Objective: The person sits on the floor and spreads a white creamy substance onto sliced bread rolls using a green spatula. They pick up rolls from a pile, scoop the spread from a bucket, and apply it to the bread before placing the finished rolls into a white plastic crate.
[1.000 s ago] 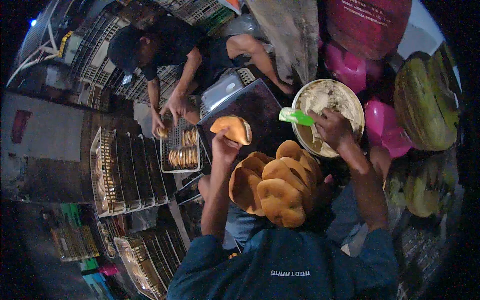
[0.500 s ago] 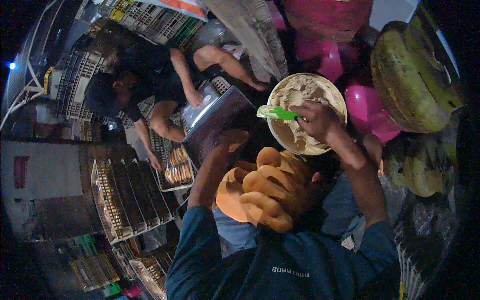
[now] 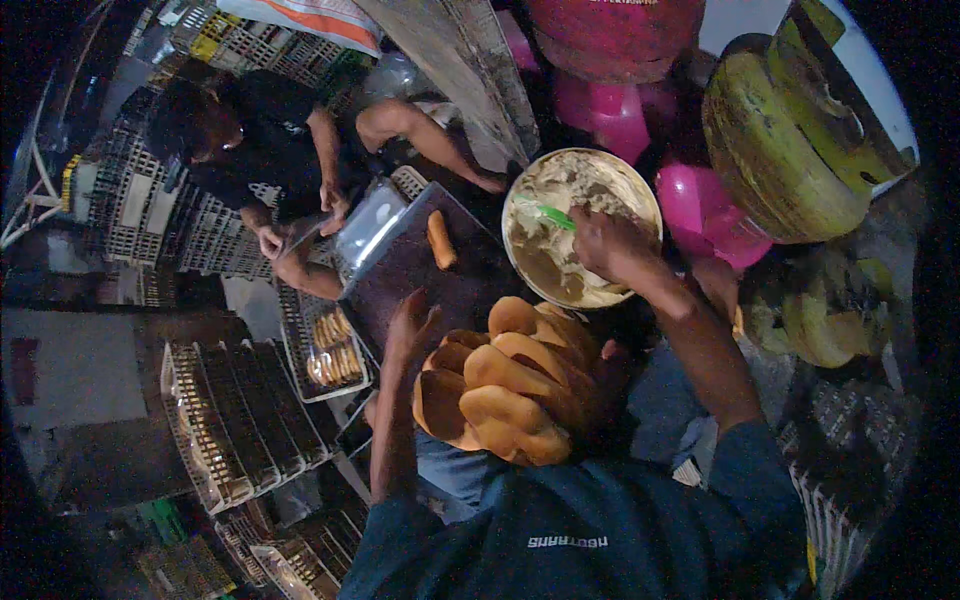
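Observation:
My right hand (image 3: 603,242) is closed around a green-handled spatula (image 3: 548,212), its blade over the pale cream. The cream (image 3: 590,180) fills a round tub (image 3: 512,243) in front of me. To the left, my left hand (image 3: 410,325) is empty, fingers apart, at the near edge of a dark board (image 3: 400,265). One long brown bread roll (image 3: 440,240) lies on that board, beyond my left hand. A pile of split bread rolls (image 3: 510,385) rests on my lap between my arms.
Across the board a co-worker (image 3: 265,150) sits beside a stack of clear plastic bags (image 3: 370,230). A crate with packed bread (image 3: 335,350) stands left of the board. Pink stools (image 3: 705,215) and green gas cylinders (image 3: 780,150) crowd the right. Racked trays (image 3: 240,420) stand left.
A roll now lies on the board, and my left hand has drawn back. The spatula has moved into the tub. The co-worker's hands have lifted, holding what looks like a clear bag.

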`<state>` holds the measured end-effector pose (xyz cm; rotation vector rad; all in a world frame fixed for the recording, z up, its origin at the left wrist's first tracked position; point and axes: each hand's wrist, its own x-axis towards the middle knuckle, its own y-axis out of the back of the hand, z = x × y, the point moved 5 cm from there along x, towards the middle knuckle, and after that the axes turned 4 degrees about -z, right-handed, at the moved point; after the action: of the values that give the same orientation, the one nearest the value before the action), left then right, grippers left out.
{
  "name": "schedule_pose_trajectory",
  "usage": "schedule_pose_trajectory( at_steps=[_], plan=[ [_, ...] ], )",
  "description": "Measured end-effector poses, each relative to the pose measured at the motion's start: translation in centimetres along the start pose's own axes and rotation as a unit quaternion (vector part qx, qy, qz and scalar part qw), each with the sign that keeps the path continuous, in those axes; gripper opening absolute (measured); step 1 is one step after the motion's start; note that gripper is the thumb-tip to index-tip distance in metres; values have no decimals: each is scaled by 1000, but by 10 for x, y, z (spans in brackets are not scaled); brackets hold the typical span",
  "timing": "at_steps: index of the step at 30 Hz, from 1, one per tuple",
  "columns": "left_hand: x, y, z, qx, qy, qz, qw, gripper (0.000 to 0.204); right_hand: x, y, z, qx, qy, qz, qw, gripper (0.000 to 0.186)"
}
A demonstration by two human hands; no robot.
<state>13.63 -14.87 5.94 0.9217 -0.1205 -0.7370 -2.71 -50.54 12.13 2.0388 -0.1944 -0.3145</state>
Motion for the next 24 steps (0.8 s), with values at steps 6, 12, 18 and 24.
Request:
schedule_pose_trajectory(
  at_steps=[6,12,18,24],
  plan=[
    [-147,11,79,144,53,15,988,112,-3,-37,-4,-104,30,10,994,24],
    [-186,-56,52,201,67,44,976,143,20,-87,-30,-82,79,-3,993,20],
    [-172,-42,43,190,78,44,978,135,35,-93,-20,-2,29,-18,999,23],
    [-167,36,55,34,272,75,959,97,7,-30,-20,75,52,73,993,24]
  ],
)
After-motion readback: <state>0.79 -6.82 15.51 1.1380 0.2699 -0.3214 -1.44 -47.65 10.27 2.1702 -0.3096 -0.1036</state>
